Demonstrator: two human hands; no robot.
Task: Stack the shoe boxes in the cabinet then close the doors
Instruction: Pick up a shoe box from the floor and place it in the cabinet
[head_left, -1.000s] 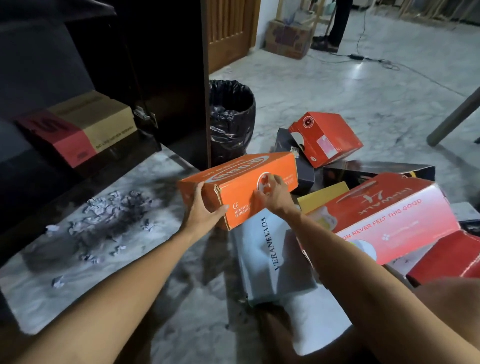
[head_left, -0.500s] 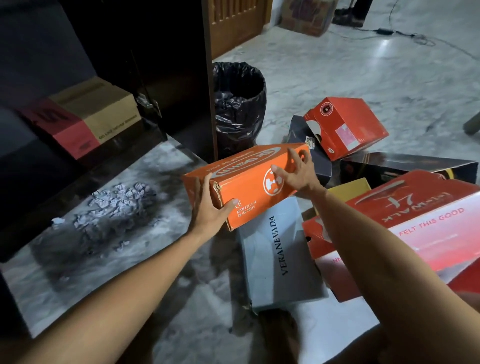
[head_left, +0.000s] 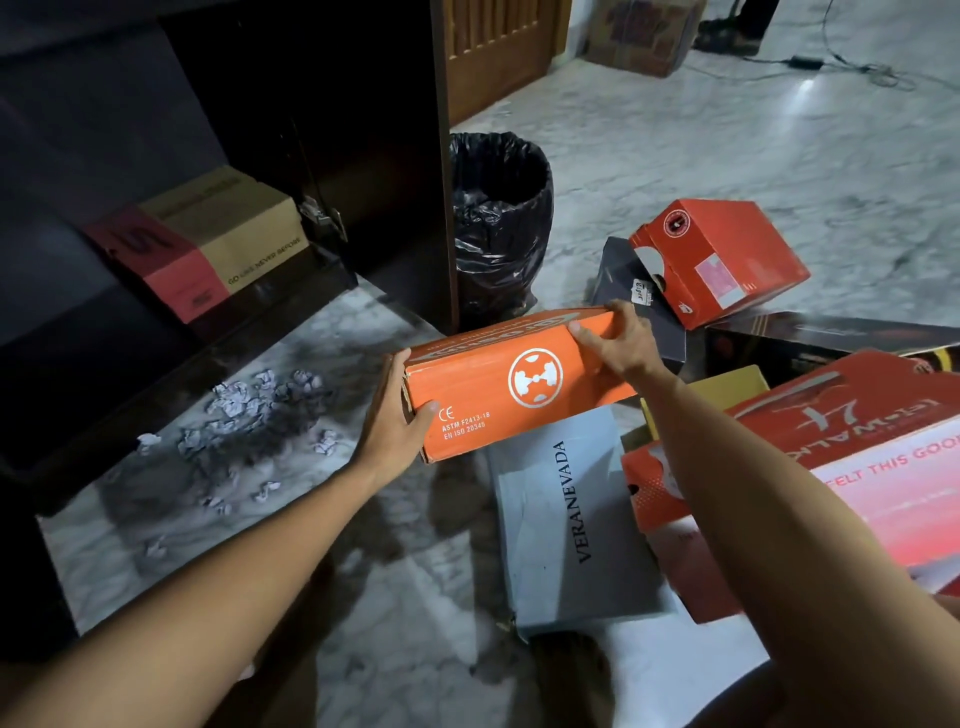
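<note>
I had the long orange cardboard shoe box (head_left: 511, 382) up off the floor, held between both hands over the pile. My left hand (head_left: 397, 415) cupped its near end, thumb on the printed side and fingers wrapped behind the end flap. My right hand (head_left: 618, 345) clamped the far end from above, fingers over the lid edge. Below it lay the flat grey cardboard box lettered VERANEVADA (head_left: 569, 525), and to my right the big red glossy shoe box with white lettering (head_left: 831, 467), the small red box tipped on its side (head_left: 722, 260) and a dark box (head_left: 639, 301) beneath that one.

The dark wooden cabinet (head_left: 260, 130) stood open to my left, with a tan-and-pink cardboard box (head_left: 208, 239) already sitting on its bottom shelf. I judged the job as barely begun, since most boxes were on the floor.

To do this step well, I reckoned I should keep the lid pinned shut with my right hand, hold the box level, and swing it left clear of the cabinet's side panel (head_left: 444, 171) and the black bin-liner bin (head_left: 498, 218) just beside it. Setting it squarely on or beside the tan box, edges aligned, would leave a flat base for the rest. The crumpled paper scraps (head_left: 249, 410) on the floor looked harmless.
</note>
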